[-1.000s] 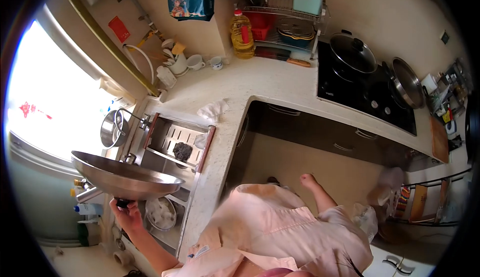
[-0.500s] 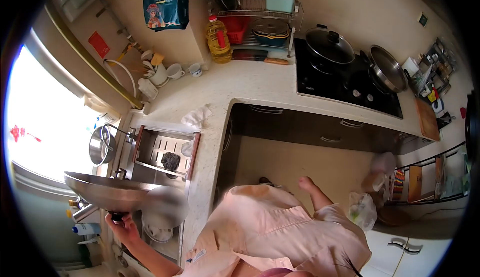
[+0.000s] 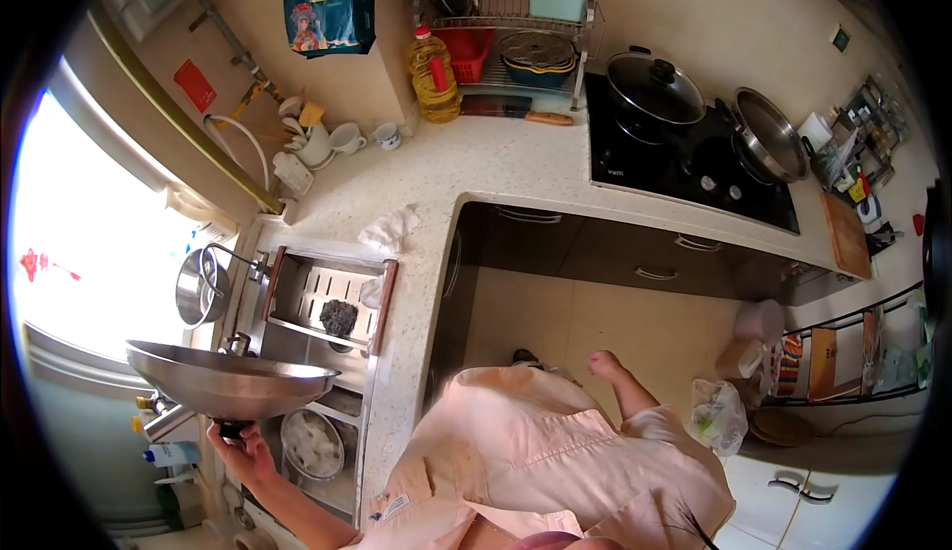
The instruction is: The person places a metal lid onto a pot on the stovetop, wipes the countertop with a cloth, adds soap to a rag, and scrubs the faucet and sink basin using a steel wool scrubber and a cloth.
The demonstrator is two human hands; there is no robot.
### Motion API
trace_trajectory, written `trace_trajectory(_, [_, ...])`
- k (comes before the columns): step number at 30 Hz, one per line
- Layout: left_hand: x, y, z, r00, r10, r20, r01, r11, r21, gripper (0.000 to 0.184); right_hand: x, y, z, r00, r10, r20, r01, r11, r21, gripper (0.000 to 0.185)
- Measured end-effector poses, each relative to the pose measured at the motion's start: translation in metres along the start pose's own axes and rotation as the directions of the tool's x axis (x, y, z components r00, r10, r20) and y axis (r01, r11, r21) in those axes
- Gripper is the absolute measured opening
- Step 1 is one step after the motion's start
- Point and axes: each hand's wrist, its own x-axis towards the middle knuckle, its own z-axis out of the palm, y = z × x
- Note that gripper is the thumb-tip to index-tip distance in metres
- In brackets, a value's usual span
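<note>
**Steel domed lid (image 3: 233, 388) at the sink (image 3: 335, 490)**

The metal bowl (image 3: 342, 447) in the sink holds pale pieces; the slotted drain tray (image 3: 347, 290) carries a dark scouring pad (image 3: 339, 319). Since a second ago the view has shifted, yet the left hand (image 3: 243, 451) keeps gripping the lid's black knob (image 3: 231, 430). The right hand (image 3: 603, 364) hangs; whether clenched, I cannot tell.
</note>
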Motion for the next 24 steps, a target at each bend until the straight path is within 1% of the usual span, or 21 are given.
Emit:
trace_trajectory(6, [0.001, 0.002, 0.001, 1.000, 0.010, -0.004, -0.010, 1.000, 0.016, 0.024, -0.007, -0.008, -0.001, 1.000, 0.017, 0.019, -0.018, 0.999, 0.042, 0.013])
trace_trajectory(9, [0.001, 0.002, 0.003, 1.000, 0.016, -0.007, -0.016, 1.000, 0.022, 0.023, -0.015, -0.022, -0.009, 0.997, 0.032, 0.064, -0.029, 0.998, -0.052, 0.013])
trace_trajectory(15, [0.000, 0.002, 0.005, 0.999, 0.006, -0.049, -0.005, 1.000, 0.016, 0.020, 0.003, -0.009, 0.006, 0.997, 0.050, 0.053, -0.055, 0.993, 0.102, 0.014])
trace_trajectory(18, [0.002, 0.002, 0.004, 0.999, 0.015, -0.045, -0.015, 1.000, 0.015, 0.020, -0.002, -0.014, 0.005, 0.999, 0.036, 0.021, -0.038, 0.995, 0.091, 0.015])
trace_trajectory(21, [0.001, 0.003, 0.006, 0.999, 0.029, -0.045, -0.028, 0.999, 0.020, 0.020, -0.005, -0.021, 0.001, 0.997, 0.069, 0.046, -0.073, 0.994, 0.086, 0.016])
trace_trajectory(24, [0.002, 0.004, 0.004, 0.999, 0.040, -0.030, -0.039, 0.999, 0.029, 0.020, 0.009, -0.008, 0.013, 0.997, 0.069, 0.035, -0.073, 0.992, 0.106, 0.016])
